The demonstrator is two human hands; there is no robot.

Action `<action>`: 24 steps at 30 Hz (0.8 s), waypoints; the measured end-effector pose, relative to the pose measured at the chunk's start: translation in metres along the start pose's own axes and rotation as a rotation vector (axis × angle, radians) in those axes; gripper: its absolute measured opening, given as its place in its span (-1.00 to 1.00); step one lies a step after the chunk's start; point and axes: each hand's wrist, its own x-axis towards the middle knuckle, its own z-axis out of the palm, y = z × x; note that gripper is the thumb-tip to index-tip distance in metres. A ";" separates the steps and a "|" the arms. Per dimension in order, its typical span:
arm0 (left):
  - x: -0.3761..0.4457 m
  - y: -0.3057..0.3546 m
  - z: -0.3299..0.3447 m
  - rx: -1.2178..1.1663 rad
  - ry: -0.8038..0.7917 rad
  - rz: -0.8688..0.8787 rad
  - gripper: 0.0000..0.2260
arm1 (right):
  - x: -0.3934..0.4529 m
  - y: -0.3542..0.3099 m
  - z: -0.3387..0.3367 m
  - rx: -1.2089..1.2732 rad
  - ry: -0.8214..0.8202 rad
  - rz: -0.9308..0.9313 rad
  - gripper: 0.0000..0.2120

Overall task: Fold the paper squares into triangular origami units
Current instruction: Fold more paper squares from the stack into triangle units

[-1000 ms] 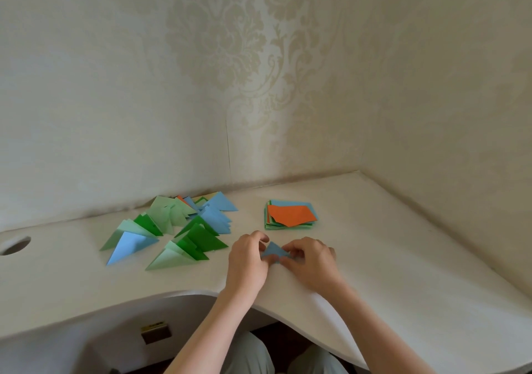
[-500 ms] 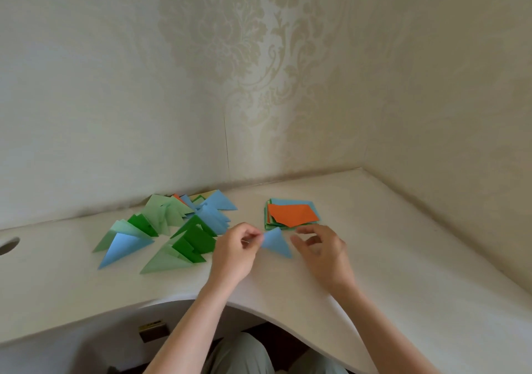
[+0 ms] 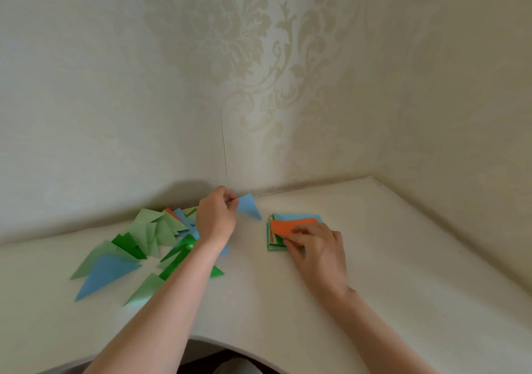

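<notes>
My left hand [image 3: 216, 218] pinches a folded light-blue triangular unit [image 3: 249, 206] by one corner and holds it above the table, just past the pile of folded triangles [image 3: 138, 244]. That pile holds several green, light-green and blue units, and my forearm covers part of it. My right hand [image 3: 316, 244] rests on the stack of paper squares [image 3: 276, 238], its fingertips touching the orange top sheet [image 3: 288, 225]. Whether the fingers have taken hold of that sheet is hidden.
The white table [image 3: 403, 273] fills a corner between two wallpapered walls, which meet it at the back and on the right. Its front edge curves in toward me at the bottom of the view.
My left hand carried the blue triangle from the table's front toward the back, over the pile. My right hand let go of it and moved onto the orange sheet of the stack.
</notes>
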 end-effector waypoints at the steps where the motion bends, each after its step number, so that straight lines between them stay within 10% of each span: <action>1: 0.001 -0.001 0.005 0.028 -0.011 0.002 -0.97 | -0.001 0.002 0.000 0.000 -0.001 -0.004 -0.91; 9: -0.013 0.003 0.007 0.206 0.053 0.243 -0.92 | -0.010 0.009 -0.020 0.017 0.124 -0.050 -0.78; 15: -0.079 0.026 -0.002 -0.079 -0.250 0.432 -0.87 | -0.035 0.002 -0.043 -0.005 0.154 -0.151 -0.89; 24: -0.107 0.027 0.015 0.113 -0.340 0.272 -0.67 | -0.076 0.012 -0.056 -0.067 -0.046 -0.015 -0.87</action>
